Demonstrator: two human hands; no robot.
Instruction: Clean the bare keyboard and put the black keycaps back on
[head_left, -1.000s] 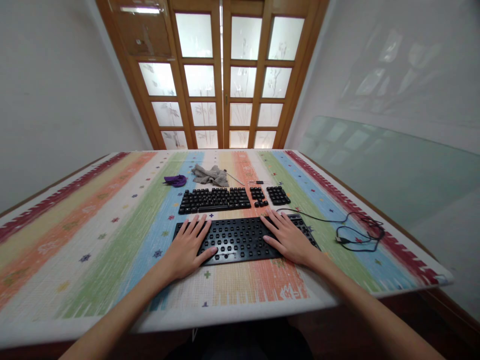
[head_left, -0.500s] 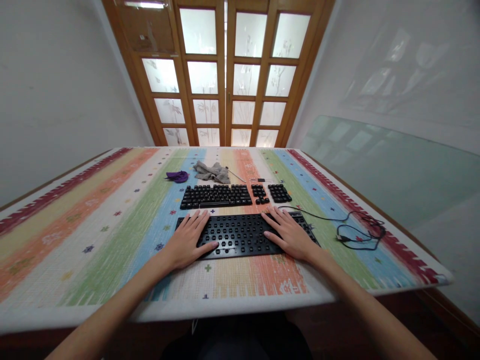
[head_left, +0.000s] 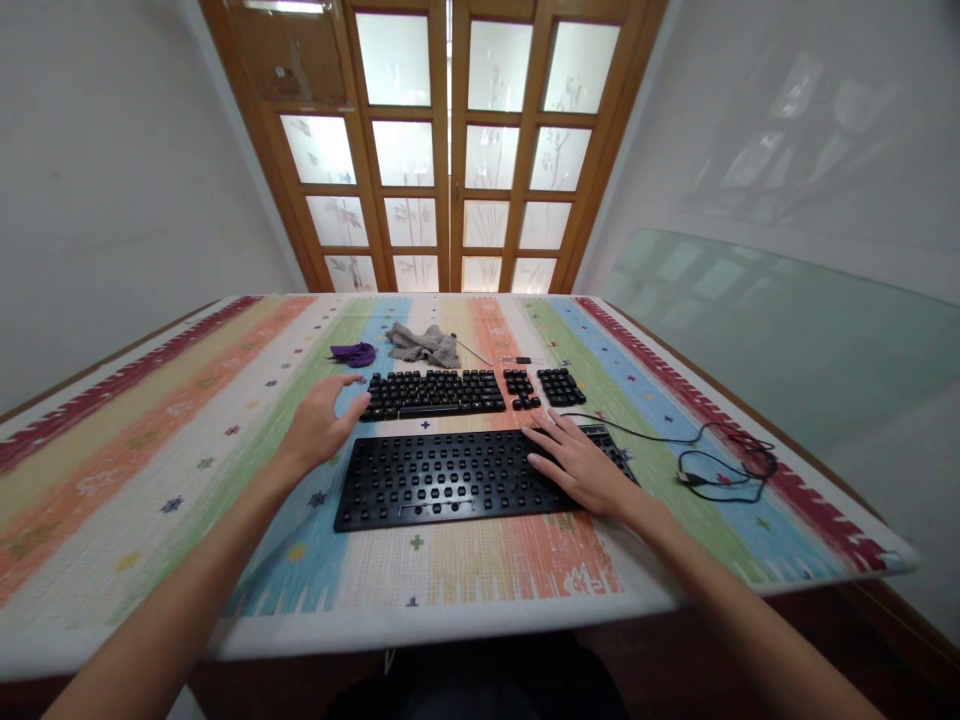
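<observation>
A black keyboard base [head_left: 442, 478] with its keycaps off lies on the striped mat [head_left: 187, 480]. Behind it the black keycaps [head_left: 435, 392] are laid out in rows, with two smaller groups [head_left: 559, 386] to the right. My right hand [head_left: 581, 462] rests flat on the base's right end, fingers spread. My left hand [head_left: 321, 420] hovers open to the left of the keycap rows, fingertips close to their left end, holding nothing.
A purple tool [head_left: 353, 353] and a grey cloth [head_left: 424, 343] lie behind the keycaps, with a thin stick-like tool [head_left: 517, 359] to their right. The keyboard's black cable [head_left: 712, 465] coils at the right. Wooden glazed doors stand beyond the table.
My left hand has lifted off the keyboard base and moved up and left, toward the left end of the keycap rows. My right hand stays on the base.
</observation>
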